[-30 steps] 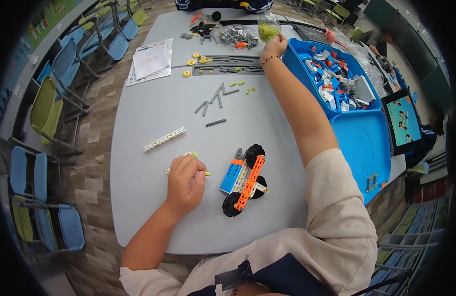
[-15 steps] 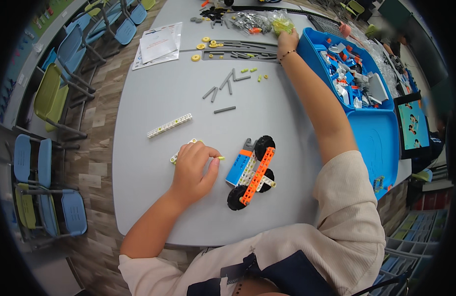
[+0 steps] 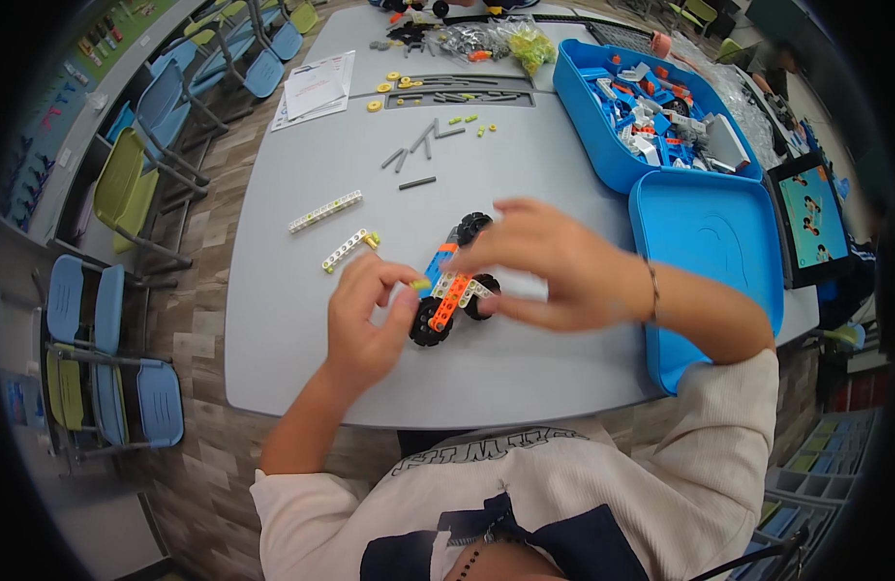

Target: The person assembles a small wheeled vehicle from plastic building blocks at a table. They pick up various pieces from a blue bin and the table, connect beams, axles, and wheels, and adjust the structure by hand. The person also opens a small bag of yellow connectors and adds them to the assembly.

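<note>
My left hand [image 3: 363,324] pinches a small yellow-green connector peg [image 3: 421,285] between thumb and fingertips, just left of a toy vehicle. That brick-built vehicle [image 3: 454,296] stands on the table with black wheels, an orange beam, a blue block and white beams. Over its right side reaches my right hand [image 3: 568,266], thumb and fingers apart and slightly blurred, with nothing visible in it. Part of the vehicle is hidden behind these fingers. Beyond my left hand lies a white perforated beam [image 3: 345,251] with yellow-green pegs at one end. A thicker white beam [image 3: 325,212] lies farther off.
Grey rods [image 3: 417,182] and small yellow-green pegs are scattered toward the middle. A blue bin [image 3: 602,160] full of bricks stands at the right, its blue lid [image 3: 660,339] nearer me. A tablet [image 3: 808,218] stands beyond. Papers [image 3: 315,89] and parts bags [image 3: 530,46] lie farther back.
My right hand has come back from the yellow-green bag at the far side to over the vehicle. My left hand still pinches the peg, now nearer the vehicle. The view has shifted slightly.
</note>
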A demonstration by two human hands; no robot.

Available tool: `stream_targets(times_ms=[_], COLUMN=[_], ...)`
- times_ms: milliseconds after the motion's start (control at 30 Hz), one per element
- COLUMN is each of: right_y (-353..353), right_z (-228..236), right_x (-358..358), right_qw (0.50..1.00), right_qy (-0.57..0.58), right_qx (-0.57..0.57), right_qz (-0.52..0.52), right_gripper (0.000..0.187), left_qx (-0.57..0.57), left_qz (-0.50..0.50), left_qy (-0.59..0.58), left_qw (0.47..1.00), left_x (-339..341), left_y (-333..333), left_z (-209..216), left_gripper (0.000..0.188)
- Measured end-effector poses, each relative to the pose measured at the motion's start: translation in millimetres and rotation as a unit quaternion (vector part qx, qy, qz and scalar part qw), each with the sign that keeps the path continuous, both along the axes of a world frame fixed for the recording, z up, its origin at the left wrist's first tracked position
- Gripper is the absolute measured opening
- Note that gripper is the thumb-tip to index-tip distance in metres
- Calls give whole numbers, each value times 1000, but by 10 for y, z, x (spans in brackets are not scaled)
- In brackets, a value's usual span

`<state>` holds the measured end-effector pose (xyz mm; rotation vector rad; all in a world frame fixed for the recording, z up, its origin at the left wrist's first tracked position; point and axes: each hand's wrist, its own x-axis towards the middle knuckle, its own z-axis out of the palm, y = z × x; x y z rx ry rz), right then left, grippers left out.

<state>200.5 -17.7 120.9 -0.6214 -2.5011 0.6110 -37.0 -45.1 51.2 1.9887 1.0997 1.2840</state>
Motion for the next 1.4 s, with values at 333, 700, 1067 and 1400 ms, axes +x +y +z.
stream_targets(times_ms=[333, 700, 1067, 1400], right_y=[-535, -305, -307, -216], right_z=[-334, -642, -581, -609], right_x=[294, 473, 492, 480], right_qw=[990, 983, 961, 862], right_qy=[56, 144, 157, 273], right_qx=[120, -108, -222, -420], right_qz=[40, -40, -56, -80], right_gripper=[19, 10, 5, 13], left_qx=[36, 10, -56, -352], left_qz=[-46, 149, 133, 45], left_qy=[3, 287, 221, -92], left_qw=[998, 946, 965, 930], left_x=[615, 435, 309, 20], left_y=[-717, -464, -282, 266], left_z=[16, 43, -107, -147], left_gripper=[9, 51, 42, 21])
